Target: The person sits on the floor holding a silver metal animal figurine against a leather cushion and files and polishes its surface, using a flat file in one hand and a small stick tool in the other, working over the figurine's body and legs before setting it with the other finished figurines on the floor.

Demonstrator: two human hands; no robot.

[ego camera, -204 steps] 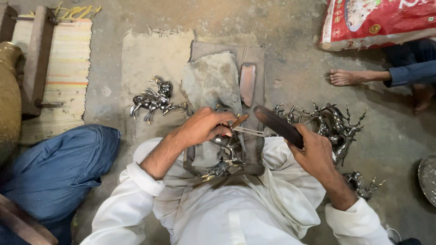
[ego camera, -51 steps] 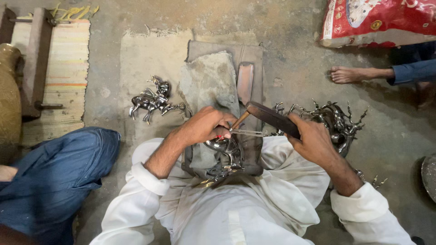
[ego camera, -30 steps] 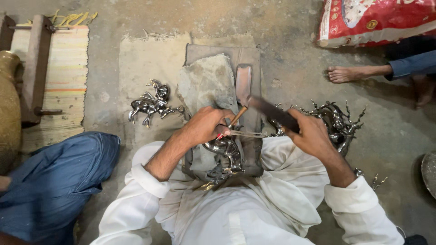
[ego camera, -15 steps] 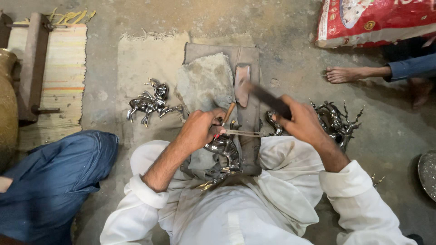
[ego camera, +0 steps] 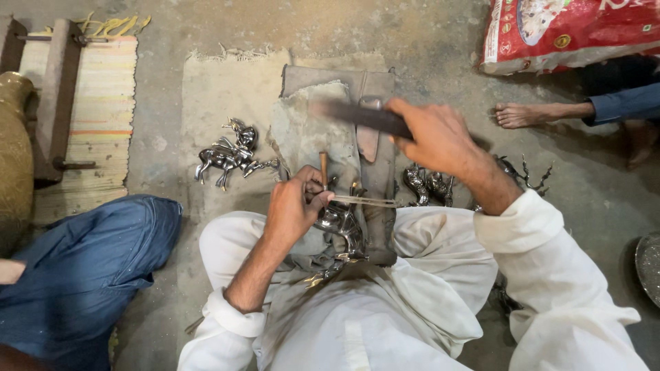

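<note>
Left hand (ego camera: 294,206) clamped on a thin punch (ego camera: 323,167), upright, tip on a shiny metal figure (ego camera: 342,223) that lies on the person's lap at 6 o'clock, just against a dark block (ego camera: 377,172). A thin rod (ego camera: 368,201) runs sideways from the left fingers across the block. Right hand (ego camera: 433,134) raised at 1 o'clock, closed around a dark flat bar (ego camera: 357,115), blurred, held above the punch and apart from it. Hands well apart. Grey cloth (ego camera: 302,130) draped over the block's left side, at 12 o'clock from the left hand. Finished horse figure (ego camera: 227,152) lies on a mat (ego camera: 213,96) at 10 o'clock, apart from the hands. More metal figures (ego camera: 430,184) piled on the floor (ego camera: 412,34) at 3 o'clock, partly hidden under the right forearm. Person wears white sleeves and trousers. Blue-clothed knee (ego camera: 82,268) of another person at 8 o'clock. Bare foot (ego camera: 522,114) of a third person at 2 o'clock, beside a red sack (ego camera: 564,31) at 1 o'clock. Striped mat (ego camera: 96,103) with a wooden frame (ego camera: 58,96) at 10 o'clock, brass pot (ego camera: 14,158) at the 9 o'clock edge.
</note>
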